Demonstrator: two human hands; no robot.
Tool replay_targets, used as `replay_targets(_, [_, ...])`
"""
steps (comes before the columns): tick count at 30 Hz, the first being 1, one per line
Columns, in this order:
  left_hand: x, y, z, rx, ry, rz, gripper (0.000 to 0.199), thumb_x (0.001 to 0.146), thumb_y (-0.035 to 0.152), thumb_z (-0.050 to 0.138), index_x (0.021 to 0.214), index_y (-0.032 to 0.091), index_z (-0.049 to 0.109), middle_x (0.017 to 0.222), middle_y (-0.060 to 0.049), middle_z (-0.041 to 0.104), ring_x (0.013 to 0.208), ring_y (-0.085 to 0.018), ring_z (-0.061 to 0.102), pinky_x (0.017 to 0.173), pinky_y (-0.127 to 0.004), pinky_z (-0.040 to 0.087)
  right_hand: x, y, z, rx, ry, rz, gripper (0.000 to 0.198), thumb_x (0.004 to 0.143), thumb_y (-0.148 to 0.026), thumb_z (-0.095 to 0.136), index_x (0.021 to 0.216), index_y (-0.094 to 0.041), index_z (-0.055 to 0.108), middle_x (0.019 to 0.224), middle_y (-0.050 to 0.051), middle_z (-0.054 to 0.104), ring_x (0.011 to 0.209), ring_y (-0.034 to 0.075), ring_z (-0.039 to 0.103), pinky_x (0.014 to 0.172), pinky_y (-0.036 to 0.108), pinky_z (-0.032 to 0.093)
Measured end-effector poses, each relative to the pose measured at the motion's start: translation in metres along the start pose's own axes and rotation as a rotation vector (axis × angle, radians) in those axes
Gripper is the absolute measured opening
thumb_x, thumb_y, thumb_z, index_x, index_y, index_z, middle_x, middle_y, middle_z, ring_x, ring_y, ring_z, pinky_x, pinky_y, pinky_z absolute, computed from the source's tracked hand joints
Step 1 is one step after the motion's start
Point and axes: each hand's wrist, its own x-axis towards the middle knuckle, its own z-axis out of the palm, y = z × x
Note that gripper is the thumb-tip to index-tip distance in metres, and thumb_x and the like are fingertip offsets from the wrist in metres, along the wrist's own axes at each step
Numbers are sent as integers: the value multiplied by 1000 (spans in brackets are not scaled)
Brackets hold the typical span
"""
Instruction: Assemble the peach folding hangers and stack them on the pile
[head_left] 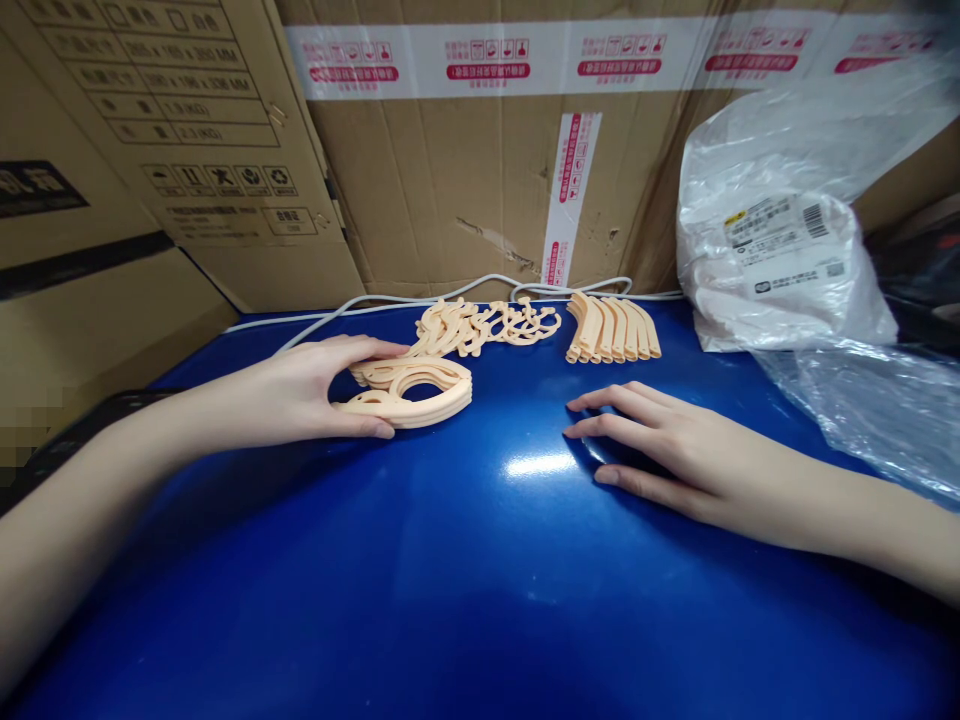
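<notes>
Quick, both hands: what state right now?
Left hand: closed on one end of the stack of beige curved pieces.
Right hand: open, holding nothing.

Left fingers [367,347] around beige stack [442,406]

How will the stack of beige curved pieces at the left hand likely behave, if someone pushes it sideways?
The stack of beige curved pieces may slide apart into layers, as no band or tie shows around it. Each piece is probably stiff, since its thin curves show no sag. Rolling seems unlikely, because the layers look flat and broad.
</notes>
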Motion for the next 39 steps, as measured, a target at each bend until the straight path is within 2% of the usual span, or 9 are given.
replay_targets(7, [-1,4,2,38,86,95,92,69,75,61,147,33,35,150,-2,43,134,-37,42,111,-49,38,-1,1,0,-28,-19,-3,36,98,-41,43,124,-22,59,133,12,53,120,25,53,100,45,47])
replay_targets(11, [-8,47,8,46,233,255,83,82,67,56,151,29,28,159,-3,27,145,-34,23,120,-48,23,-3,5,3,-97,24,1,44,96,-46,45,131,-20,55,136,14,52,123,28,53,100,47,46])
replay_targets(15, [-8,100,27,41,166,346,65,94,56,45,149,24,32,159,-6,27,146,-29,24,121,-48,24,-5,10,4,-133,70,18,54,93,-52,50,136,-19,52,140,15,51,126,31,51,102,52,45])
replay_targets(18, [-1,120,46,45,106,380,57,98,48,39,146,16,38,155,-13,34,143,-29,32,118,-48,30,-6,12,4,-121,60,35,56,92,-54,49,137,-20,51,142,15,50,127,32,51,102,52,45])
replay_targets(23, [10,121,63,109,81,375,50,101,39,33,139,11,49,146,-15,48,134,-30,46,111,-47,39,-6,11,2,-115,39,52,58,93,-55,47,137,-17,52,141,16,50,127,31,51,103,52,45])
replay_targets(29, [8,114,66,84,91,380,51,101,40,33,141,13,46,149,-11,45,137,-28,43,113,-47,38,-3,14,-3,-117,7,62,57,94,-54,45,136,-16,51,140,16,50,127,29,50,104,48,43])
replay_targets(32, [8,112,66,59,97,379,51,100,41,33,141,13,47,148,-11,46,136,-28,44,112,-47,39,1,20,-17,-122,83,80,49,95,-50,45,131,-18,54,135,14,55,122,27,54,102,44,44])
replay_targets(37, [8,111,65,60,106,391,50,100,40,34,139,12,49,147,-11,47,136,-27,44,112,-45,39,14,42,-51,-257,246,313,48,101,-45,29,113,-11,61,106,16,67,95,25,62,78,39,44])
replay_targets(39, [7,111,65,60,110,392,50,100,39,35,139,11,49,147,-11,48,136,-27,45,112,-46,40,20,59,-58,-275,281,447,48,100,-45,29,123,-11,55,101,14,68,87,23,63,73,36,42])
